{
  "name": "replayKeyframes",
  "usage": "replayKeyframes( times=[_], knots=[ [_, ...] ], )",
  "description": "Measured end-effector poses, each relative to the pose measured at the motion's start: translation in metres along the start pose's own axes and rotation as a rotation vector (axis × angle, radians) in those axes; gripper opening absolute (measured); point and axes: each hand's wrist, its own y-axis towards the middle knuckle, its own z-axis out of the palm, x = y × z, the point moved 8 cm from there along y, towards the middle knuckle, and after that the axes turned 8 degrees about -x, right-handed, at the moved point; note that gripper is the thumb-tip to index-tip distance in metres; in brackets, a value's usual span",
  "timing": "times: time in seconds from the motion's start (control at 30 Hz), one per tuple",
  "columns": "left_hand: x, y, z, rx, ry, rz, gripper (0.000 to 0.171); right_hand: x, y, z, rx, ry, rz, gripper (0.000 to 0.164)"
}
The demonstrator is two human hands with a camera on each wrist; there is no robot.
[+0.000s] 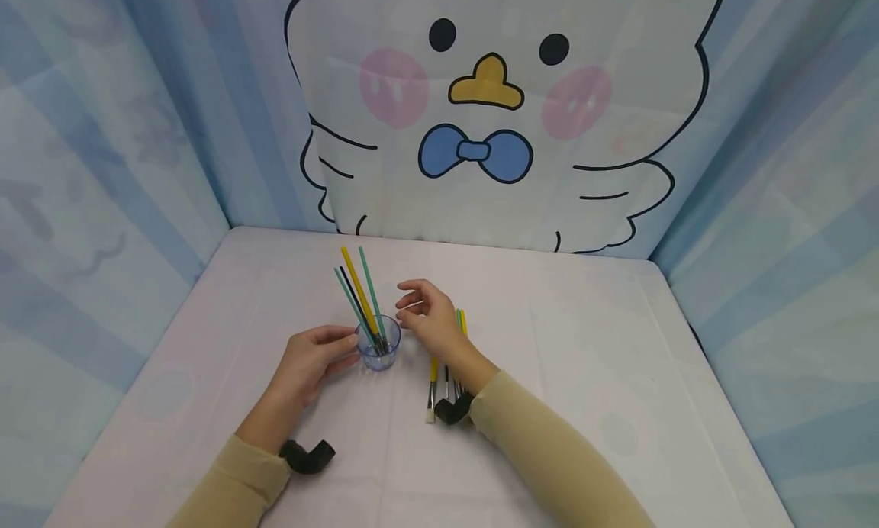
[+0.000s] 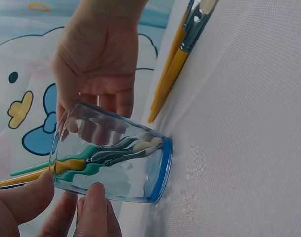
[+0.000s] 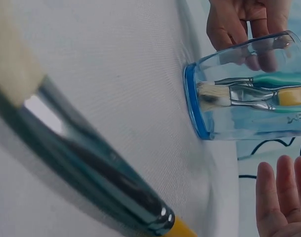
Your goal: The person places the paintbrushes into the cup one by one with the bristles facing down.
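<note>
A clear blue-tinted plastic cup [image 1: 378, 365] stands upright on the table. Several paintbrushes [image 1: 359, 288] lean inside it, bristles down, with teal, yellow and dark handles. My left hand [image 1: 309, 358] holds the cup at its left side, thumb near the rim and fingers lower on the wall. To the right of the cup is my right hand [image 1: 433, 320], its fingers loosely bent, apart from the cup and holding nothing. Loose paintbrushes [image 1: 433, 383] lie partly hidden under my right forearm, bristles toward me. One large flat brush [image 3: 106, 170] looms close in the right wrist view.
A pale cloth covers the table [image 1: 584, 345]. Black wrist attachments [image 1: 309, 457] show at both sleeves. Blue striped curtains [image 1: 89, 169] hang at the sides, and a backdrop with a cartoon bird [image 1: 481, 207] meets the table's far edge.
</note>
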Motion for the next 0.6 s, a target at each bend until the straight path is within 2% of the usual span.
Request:
replayKeyframes(
  times=[0.23, 0.6],
  knots=[
    [-0.002, 0.001, 0.000, 0.021, -0.034, 0.007, 0.040, -0.007, -0.002, -0.018, -0.023, 0.001, 0.031, 0.046],
    [-0.001, 0.000, 0.001, 0.018, -0.033, 0.005, 0.041, -0.020, -0.010, -0.049, -0.074, 0.008, 0.116, 0.048]
  ],
)
